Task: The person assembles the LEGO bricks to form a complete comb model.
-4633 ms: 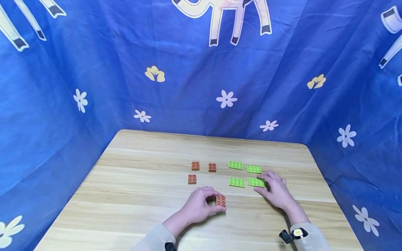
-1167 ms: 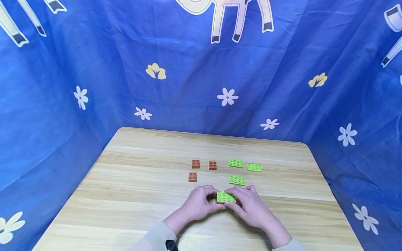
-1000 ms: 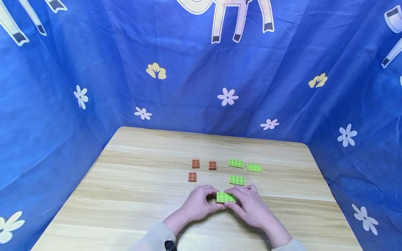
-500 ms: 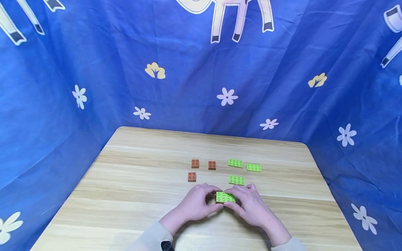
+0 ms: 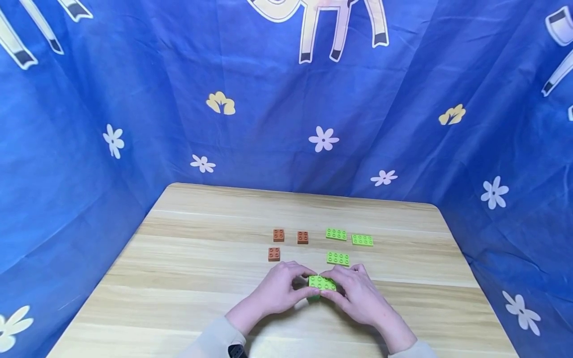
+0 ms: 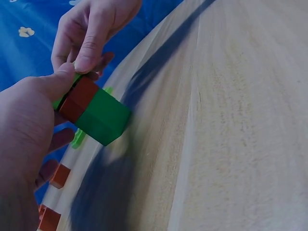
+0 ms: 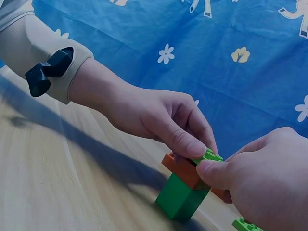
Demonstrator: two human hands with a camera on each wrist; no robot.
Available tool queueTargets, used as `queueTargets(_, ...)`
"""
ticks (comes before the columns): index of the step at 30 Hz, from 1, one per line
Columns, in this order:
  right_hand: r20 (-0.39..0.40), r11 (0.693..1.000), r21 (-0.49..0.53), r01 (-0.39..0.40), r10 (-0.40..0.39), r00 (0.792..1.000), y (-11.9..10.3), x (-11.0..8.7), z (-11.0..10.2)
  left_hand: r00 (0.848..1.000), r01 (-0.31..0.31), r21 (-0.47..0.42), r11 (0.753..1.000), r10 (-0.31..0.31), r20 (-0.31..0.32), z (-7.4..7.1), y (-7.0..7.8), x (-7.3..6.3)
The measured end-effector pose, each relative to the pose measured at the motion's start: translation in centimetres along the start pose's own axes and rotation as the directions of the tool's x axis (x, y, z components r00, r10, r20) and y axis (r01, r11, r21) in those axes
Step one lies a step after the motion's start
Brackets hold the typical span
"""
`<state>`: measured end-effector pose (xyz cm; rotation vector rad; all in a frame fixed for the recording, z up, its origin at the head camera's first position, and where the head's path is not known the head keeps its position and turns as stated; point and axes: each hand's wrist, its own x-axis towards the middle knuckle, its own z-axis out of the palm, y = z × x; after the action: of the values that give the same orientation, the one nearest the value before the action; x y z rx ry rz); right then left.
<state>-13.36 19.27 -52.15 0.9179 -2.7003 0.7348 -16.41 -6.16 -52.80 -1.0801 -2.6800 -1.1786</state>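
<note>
Both hands pinch a small stack of toy building bricks in front of the person. A light green eight-stud brick [image 5: 321, 283] tops it, over a reddish-brown brick [image 6: 79, 98] and a dark green brick [image 6: 105, 117] at the bottom. My left hand [image 5: 279, 290] grips the stack's left side, thumb in front and fingers behind. From the other side my right hand [image 5: 355, 296] pinches the light green brick's right end, covering some studs. In the right wrist view the brown brick [image 7: 185, 171] juts out past the green one [image 7: 182, 197] below it. The two thumbs are close together.
Three loose brown four-stud bricks [image 5: 274, 254] lie beyond the left hand on the wooden table [image 5: 188, 278]. Three loose light green bricks [image 5: 337, 258] lie beyond the right hand. A blue patterned curtain [image 5: 268, 149] surrounds the table's back and sides.
Earlier my right hand was at a light green brick on the right; it has brought it onto the left hand's brown brick. Just now the left thumb shifted up, and dark green shows below.
</note>
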Motion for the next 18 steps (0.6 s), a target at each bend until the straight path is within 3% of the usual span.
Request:
queueTargets(9, -0.005, 1.000, 0.008, -0.002, 0.002, 1.000, 0.01, -0.01, 0.09, 1.000, -0.015, 0.005, 1.000, 0.015, -0.022, 0.20, -0.03, -0.06)
queueTargets(18, -0.019, 1.000, 0.021, 0.000, 0.001, 1.000, 0.16, -0.11, 0.33, 0.999, 0.034, -0.055, 0.998, -0.035, -0.019, 0.54, -0.40, -0.12)
